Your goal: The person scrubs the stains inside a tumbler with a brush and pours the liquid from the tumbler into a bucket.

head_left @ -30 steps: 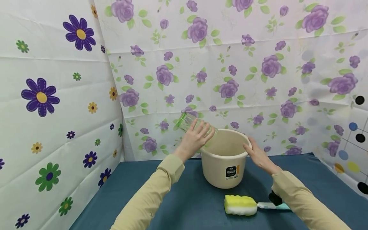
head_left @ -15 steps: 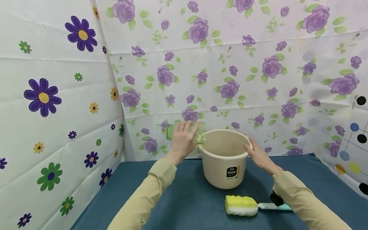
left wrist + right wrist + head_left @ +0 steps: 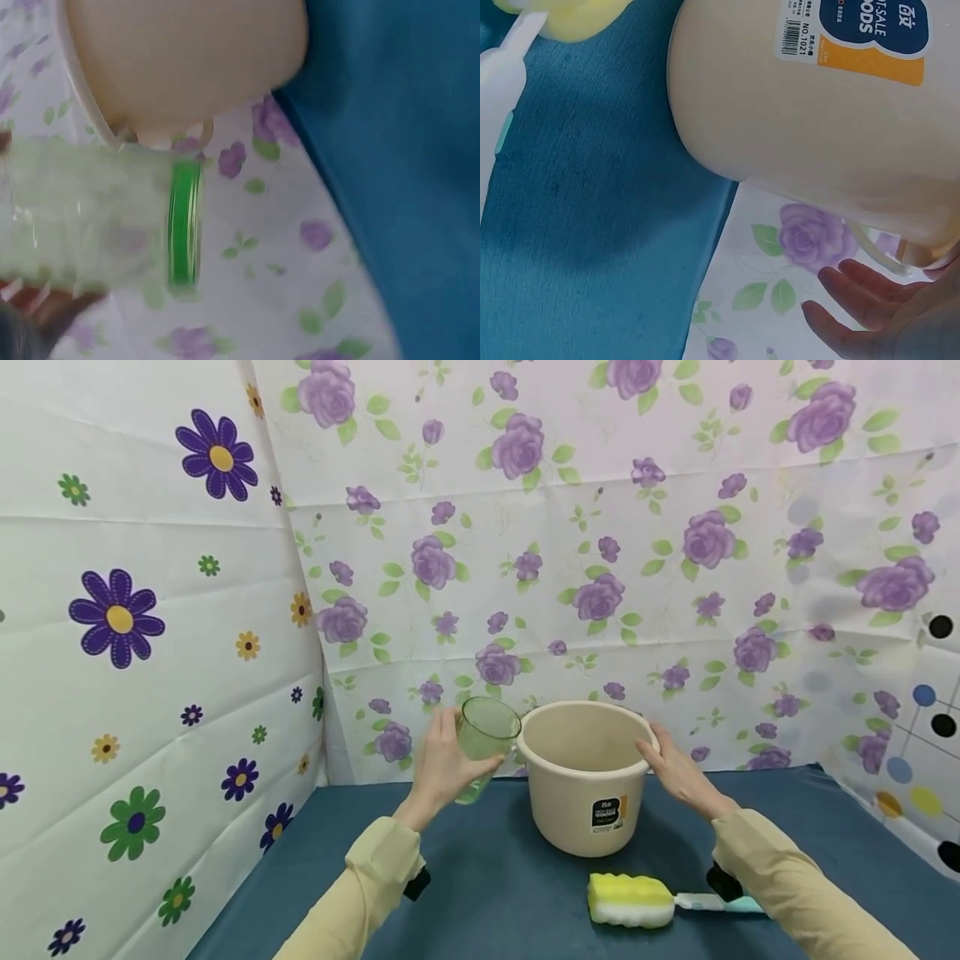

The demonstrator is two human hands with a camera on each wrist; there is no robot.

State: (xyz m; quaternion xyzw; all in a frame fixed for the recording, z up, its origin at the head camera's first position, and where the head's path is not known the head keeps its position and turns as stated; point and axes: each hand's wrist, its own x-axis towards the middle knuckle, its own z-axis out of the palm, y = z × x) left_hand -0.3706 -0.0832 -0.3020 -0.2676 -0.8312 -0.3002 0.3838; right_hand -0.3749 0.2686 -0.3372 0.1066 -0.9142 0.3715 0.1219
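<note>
A clear green-tinted glass [image 3: 483, 739] with a thick green base is held in my left hand [image 3: 441, 767], close to the left side of the beige bucket [image 3: 581, 806]. Its mouth faces up with a slight tilt, and its green base [image 3: 184, 223] shows sharply in the left wrist view. The bucket stands upright with a label on its front. On the bucket's right rim, my right hand [image 3: 675, 768] grips with the thumb over the edge. In the right wrist view several fingers [image 3: 862, 289] spread below the bucket's handle [image 3: 877, 251].
A yellow and white sponge brush [image 3: 630, 900] lies in front of the bucket, its pale handle [image 3: 701, 902] running under the right forearm. Blue cloth [image 3: 495, 877] covers the table. Flower-printed sheets [image 3: 645, 568] hang behind and at the sides.
My left hand has drawn the glass left and down from over the bucket's rim and turned it from tipped mouth-down to nearly upright. The right hand stays on the rim.
</note>
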